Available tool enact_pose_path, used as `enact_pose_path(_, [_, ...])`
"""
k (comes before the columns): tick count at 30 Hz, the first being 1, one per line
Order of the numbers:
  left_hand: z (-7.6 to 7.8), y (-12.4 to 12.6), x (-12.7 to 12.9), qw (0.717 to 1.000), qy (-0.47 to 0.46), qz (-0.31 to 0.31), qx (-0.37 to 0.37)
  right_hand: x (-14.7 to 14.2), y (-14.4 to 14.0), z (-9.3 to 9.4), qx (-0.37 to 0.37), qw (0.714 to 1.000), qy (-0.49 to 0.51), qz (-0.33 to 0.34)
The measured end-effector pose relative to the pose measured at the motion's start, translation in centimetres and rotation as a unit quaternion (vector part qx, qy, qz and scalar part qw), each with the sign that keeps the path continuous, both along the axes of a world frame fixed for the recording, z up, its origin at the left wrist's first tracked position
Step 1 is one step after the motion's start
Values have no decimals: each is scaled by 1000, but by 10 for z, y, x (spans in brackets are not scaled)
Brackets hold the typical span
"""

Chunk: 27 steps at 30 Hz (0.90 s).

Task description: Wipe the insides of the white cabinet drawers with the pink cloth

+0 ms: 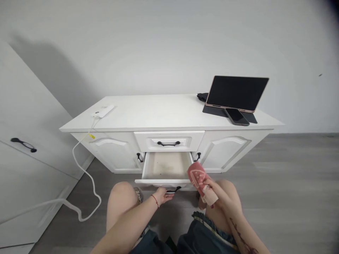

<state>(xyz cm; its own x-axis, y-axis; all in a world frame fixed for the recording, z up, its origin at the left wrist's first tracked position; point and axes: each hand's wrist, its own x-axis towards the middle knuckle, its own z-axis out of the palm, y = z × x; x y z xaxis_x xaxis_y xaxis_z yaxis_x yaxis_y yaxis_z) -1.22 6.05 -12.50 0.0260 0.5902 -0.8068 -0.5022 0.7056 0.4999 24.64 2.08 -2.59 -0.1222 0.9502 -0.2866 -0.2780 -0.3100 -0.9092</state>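
Note:
My left hand (162, 197) is at the black handle (174, 189) of the lower middle drawer, palm up, with its fingers hooked at the handle's left part. That drawer (155, 181) is pulled out, and some faint marks show on its pale bottom. My right hand (213, 188) grips a folded pink towel (196, 174) with a white pattern and a pale end. The towel is held just right of the drawer's front corner, above my right knee. Part of the right hand's fingers is hidden behind the towel.
Above is a shut drawer (190, 141). On the white cabinet top (153, 111) are a tablet-like screen (237, 93), a phone (236, 116), a dark item (202, 97) and a white device (103, 111). Its white cable (92, 183) hangs at the left, by another cabinet (16, 169).

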Motion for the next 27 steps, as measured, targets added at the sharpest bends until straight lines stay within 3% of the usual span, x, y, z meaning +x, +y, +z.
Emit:
enact_pose_path(4, [-6,-12,2,996,46,-46,-64,-9,15,-7,33,994,-88,53])
enact_pose_path(10, [-7,-21,11,993,76,-28,-83,-51,120,-30,29,969,-212,123])
enact_pose_path(11, [-7,-21,11,993,80,-22,-86,-58,134,-35,38,944,-289,155])
enact_pose_path(13, [-8,-21,12,992,87,-12,-94,-68,153,-47,74,863,-446,228])
enact_pose_path(15, [-9,-22,12,991,94,-3,-100,-75,160,-58,103,796,-530,274])
enact_pose_path(21, [-6,-25,11,989,100,-5,-105,-80,167,-84,154,697,-583,388])
enact_pose_path(24, [-3,-27,12,988,111,-9,-111,-79,170,-91,175,669,-580,431])
enact_pose_path(27, [-3,-28,14,987,118,-5,-111,-80,163,-98,210,659,-553,464])
